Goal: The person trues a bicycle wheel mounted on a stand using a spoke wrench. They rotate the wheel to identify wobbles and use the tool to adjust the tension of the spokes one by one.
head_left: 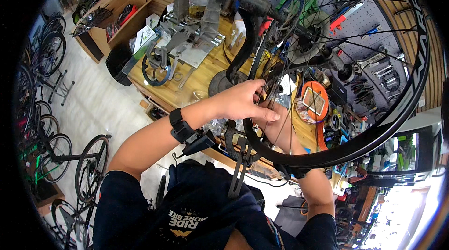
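A black-rimmed bicycle wheel (374, 145) with thin dark spokes stands tilted before me, filling the right side. My left hand (236, 103) reaches in among the spokes by the near left part of the rim. Its fingers curl together there, its thumb pointing right; what they hold is too small to make out. Just beyond, my right hand (273, 118) is partly behind the left hand and the spokes, with its fingers hidden. A disc rotor (308, 39) and hub sit at the wheel's centre, next to a dark metal support (248, 39). A black clamp arm (241, 156) is below my hands.
The wooden workbench (187, 89) carries a metal fixture (191, 51), a black ring (156, 75) and an orange round tray (322, 93). Wrenches (388, 75) hang on the pegboard. Bicycles (91, 166) stand on the left, below a cardboard box (96, 39). A bin (119, 63) adjoins the bench.
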Motion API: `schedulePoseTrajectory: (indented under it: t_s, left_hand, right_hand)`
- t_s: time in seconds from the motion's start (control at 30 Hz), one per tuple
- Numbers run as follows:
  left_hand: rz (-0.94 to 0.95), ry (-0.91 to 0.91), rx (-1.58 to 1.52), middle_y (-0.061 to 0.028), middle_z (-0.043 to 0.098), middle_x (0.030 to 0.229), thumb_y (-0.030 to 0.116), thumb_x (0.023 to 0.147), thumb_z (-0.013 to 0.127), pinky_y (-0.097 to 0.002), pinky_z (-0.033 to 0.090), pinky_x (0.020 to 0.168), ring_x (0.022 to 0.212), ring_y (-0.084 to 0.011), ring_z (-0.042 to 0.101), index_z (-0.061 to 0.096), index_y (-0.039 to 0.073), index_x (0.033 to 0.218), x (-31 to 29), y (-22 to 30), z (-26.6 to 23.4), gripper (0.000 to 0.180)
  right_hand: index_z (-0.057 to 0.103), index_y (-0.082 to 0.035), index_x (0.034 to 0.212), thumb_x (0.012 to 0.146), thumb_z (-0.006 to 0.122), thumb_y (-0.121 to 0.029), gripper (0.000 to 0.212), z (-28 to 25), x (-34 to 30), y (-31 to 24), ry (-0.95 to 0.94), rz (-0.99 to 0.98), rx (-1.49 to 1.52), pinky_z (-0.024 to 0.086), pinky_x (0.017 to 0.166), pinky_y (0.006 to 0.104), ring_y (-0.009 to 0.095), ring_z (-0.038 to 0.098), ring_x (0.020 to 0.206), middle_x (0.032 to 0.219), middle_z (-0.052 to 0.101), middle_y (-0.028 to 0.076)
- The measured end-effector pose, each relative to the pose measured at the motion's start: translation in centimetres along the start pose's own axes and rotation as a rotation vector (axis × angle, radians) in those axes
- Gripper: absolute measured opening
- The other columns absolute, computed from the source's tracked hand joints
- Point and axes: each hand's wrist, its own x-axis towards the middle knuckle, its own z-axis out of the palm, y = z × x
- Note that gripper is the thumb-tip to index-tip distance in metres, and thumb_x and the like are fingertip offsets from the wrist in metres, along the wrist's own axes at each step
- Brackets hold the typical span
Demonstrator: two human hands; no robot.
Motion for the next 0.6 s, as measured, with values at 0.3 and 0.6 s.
schedulePoseTrajectory:
  t_s: [0.3, 0.6]
  left_hand:
    - [0.012, -0.168, -0.084, -0.0124, 0.059, 0.092, 0.053, 0.074, 0.079, -0.0316, 0.049, 0.076, 0.084, -0.0185, 0.057, 0.056, -0.006, 0.098, 0.0, 3.7, -0.1, 0.068]
    - [0.022, -0.067, -0.156, -0.0041, 0.061, 0.069, 0.049, 0.069, 0.084, -0.0285, 0.044, 0.056, 0.063, -0.0115, 0.055, 0.061, 0.000, 0.083, 0.1, 2.7, 0.5, 0.056]
  right_hand:
    - [0.061, 0.005, 0.108, 0.077, 0.079, -0.035, 0.053, -4.6, -0.1, 3.8, -0.533, 0.217, 0.699, 0.050, 0.055, 0.0247, 0.014, 0.065, 0.065, 0.082, 0.067, 0.008]
    - [0.064, 0.003, 0.104, 0.078, 0.078, -0.031, 0.045, -4.9, 0.3, 2.6, -0.517, 0.133, 0.484, 0.047, 0.053, 0.0236, 0.011, 0.062, 0.062, 0.079, 0.067, 0.006]
